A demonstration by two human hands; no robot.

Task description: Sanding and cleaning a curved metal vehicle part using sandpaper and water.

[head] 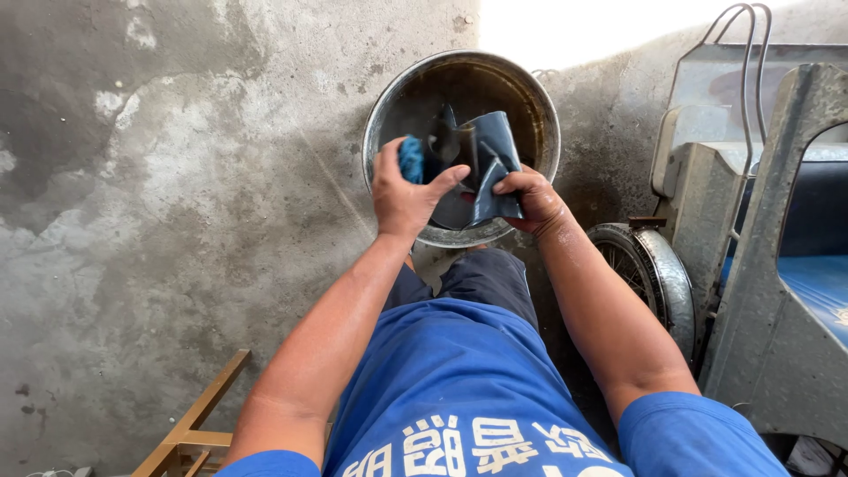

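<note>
A dark rubber inner tube [484,163] is held over a round metal basin [530,102], and this looks like the rubbing stage of the work. The right hand [530,201] is closed on the lower fold of the tube, fingers curled around the rubber, so the piece is kept up above the basin's middle rather than resting in it. The left hand [405,190] is clenched around a small blue pad [411,159], thumb stretched toward the tube, and the pad is set just at the tube's left edge; whether it is actually touching the rubber cannot be told from this angle.

The basin is seen standing on the stained concrete floor [177,177], just ahead of the knees. Its inside is dark and rust-streaked; whether water lies in it cannot be made out.

To the right, a spoked wheel [649,274] with its grey mudguard is parked close by, part of a small grey vehicle [760,265]. At lower left, the corner of a yellow wooden frame [199,424] is glimpsed.

By judgement, a patch of the tube is being scrubbed or roughened. The next stroke would call for the rubber to be pulled taut and flat by the right hand, so the pad can be pressed firmly on one spot without the tube folding away.
</note>
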